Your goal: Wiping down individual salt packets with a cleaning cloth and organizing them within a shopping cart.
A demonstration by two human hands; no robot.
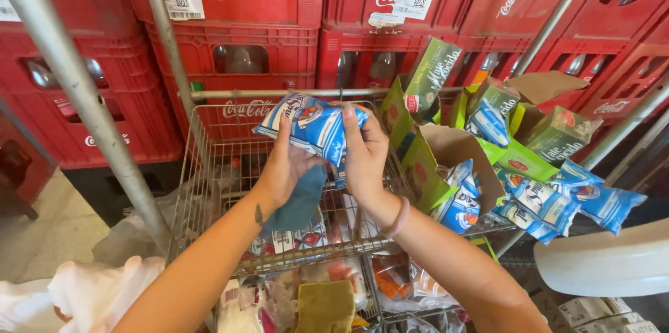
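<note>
Red crates [244,47] behind wire basket [209,166]; left hand [289,166] and right hand [364,155] both pinching blue-white packet [313,124].

Both forearms extended forward and upward, converging; left hand [287,162] and right hand [364,155] raised side by side, fingers curled closed in grip.

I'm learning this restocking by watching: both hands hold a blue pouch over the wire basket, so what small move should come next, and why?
Probably lower the blue pouch into the wire basket. The left hand and right hand grip it together just above the basket, where similar packets already lie, and more pouches wait in the open green cartons on the right.
</note>
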